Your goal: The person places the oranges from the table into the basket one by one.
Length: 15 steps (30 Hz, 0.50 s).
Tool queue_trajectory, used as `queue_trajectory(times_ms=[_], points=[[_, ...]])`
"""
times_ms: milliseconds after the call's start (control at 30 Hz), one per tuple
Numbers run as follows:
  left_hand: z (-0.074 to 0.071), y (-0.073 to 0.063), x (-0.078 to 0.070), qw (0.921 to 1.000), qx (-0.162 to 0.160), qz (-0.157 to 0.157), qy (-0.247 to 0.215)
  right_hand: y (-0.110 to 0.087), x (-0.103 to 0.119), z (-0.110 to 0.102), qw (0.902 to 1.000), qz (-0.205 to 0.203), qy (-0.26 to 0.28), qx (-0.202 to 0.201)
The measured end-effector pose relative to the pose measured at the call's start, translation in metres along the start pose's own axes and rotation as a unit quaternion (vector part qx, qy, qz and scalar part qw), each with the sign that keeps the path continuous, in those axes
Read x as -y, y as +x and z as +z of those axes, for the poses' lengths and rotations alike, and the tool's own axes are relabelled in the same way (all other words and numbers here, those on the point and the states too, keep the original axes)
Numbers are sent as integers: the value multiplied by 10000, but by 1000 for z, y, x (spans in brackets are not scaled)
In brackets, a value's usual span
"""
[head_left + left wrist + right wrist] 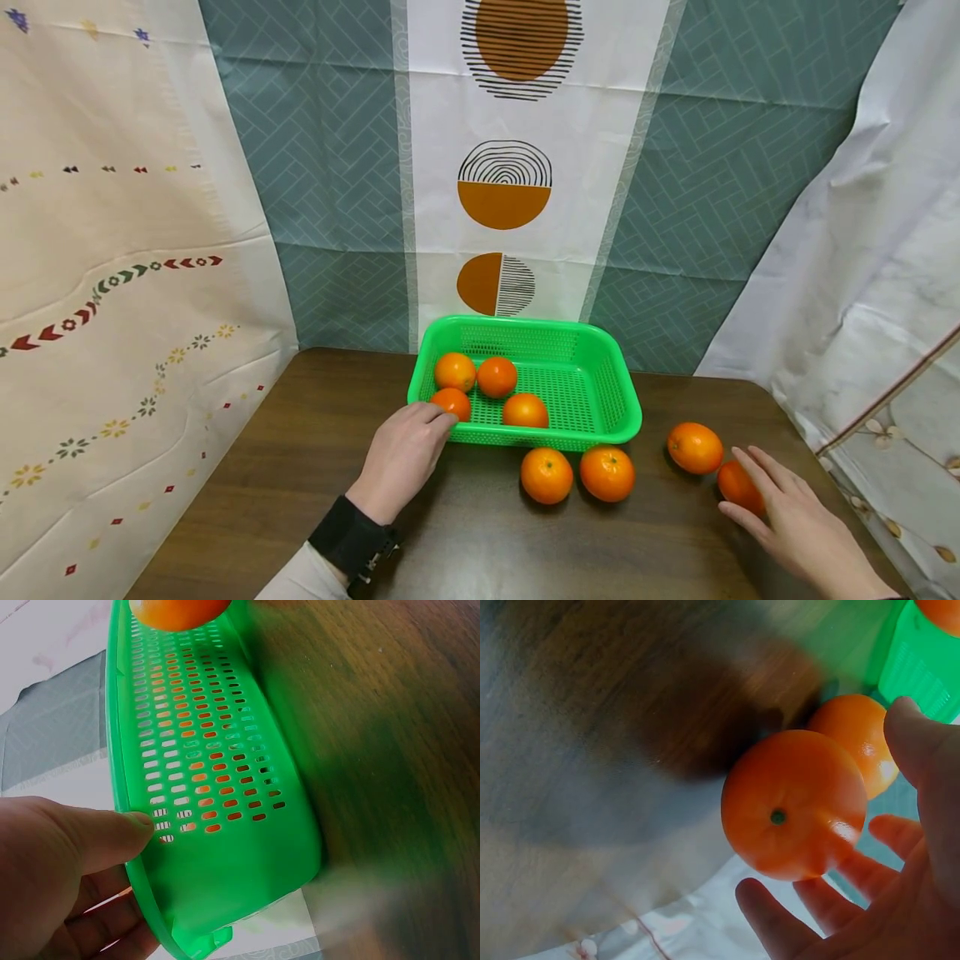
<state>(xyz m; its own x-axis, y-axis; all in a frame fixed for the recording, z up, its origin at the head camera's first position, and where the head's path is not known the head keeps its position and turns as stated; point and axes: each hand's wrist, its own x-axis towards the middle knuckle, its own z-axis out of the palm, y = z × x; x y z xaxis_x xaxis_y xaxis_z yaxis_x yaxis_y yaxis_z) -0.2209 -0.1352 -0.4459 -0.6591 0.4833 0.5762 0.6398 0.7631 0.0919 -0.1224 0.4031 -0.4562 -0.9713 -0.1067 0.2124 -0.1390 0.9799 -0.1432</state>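
My left hand [405,454] grips the near left corner of a green plastic basket [603,429]; the left wrist view has its thumb [124,834] over the rim and fingers curled behind. Several oranges lie in the basket, one orange [452,403] right by that hand. At the right, my right hand [797,523] reaches over an orange [737,483] on the table and partly covers it. Fingers spread and gently bent, it stands around that orange's far side in the right wrist view, fingertips close to the skin. Another orange [694,448] sits just beside it.
Two more oranges, one [546,476] left and one [607,473] right, stand before the basket's front wall. The brown wooden table [300,450] ends at a hanging patterned cloth [337,208] behind, with more cloth at both sides.
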Motion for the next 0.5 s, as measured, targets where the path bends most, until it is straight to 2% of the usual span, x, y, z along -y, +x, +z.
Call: queue_trajectory(times_ms=[333,500], points=[[1,0,0,10000,-18,58,46,2,-5,5,9991,-134,-27,-404],[1,-1,0,10000,-17,29,42,3,-8,6,9987,-185,-52,-472]])
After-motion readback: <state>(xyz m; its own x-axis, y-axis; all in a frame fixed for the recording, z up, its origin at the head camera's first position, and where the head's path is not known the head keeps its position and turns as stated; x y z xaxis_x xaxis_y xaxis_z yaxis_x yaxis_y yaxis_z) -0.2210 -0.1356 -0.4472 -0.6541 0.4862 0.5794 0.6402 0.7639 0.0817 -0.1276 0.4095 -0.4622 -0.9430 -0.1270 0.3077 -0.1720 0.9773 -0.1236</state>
